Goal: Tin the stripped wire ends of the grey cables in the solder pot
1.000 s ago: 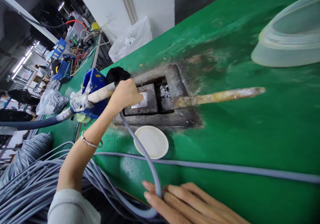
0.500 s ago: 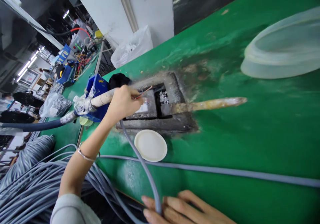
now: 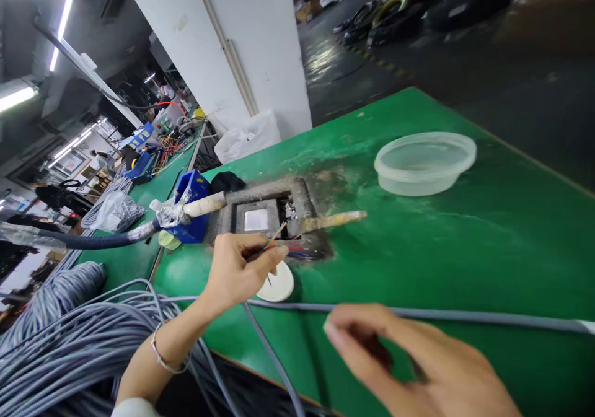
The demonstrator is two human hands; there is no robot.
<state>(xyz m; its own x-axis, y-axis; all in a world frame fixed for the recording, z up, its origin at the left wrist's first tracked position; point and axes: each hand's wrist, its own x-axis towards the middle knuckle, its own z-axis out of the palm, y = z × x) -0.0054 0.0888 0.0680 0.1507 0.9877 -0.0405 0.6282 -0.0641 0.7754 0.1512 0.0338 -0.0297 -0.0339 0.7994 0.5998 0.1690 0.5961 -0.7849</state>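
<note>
Currently, the left hand (image 3: pixel 244 268) is pinching the wires (image 3: pixel 277 236) of a grey cable (image 3: pixel 271 350), which is slanting nearward between both hands, while the right hand (image 3: pixel 413 355) is hovering, fingers loosely curled, empty.

- No words or numbers are legible.
- Red marks on the framed white panel (image 3: pixel 70 160) in the far background are too small to read.
- Yellow-and-black warning stripes (image 3: pixel 387 65) run along the dark floor (image 3: pixel 446 70).

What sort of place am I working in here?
Probably a wiring or cable workshop: loops of grey cable lie heaped at lower left, the left hand holds coloured wires, and a blackened frame sits in the green workbench.
</note>
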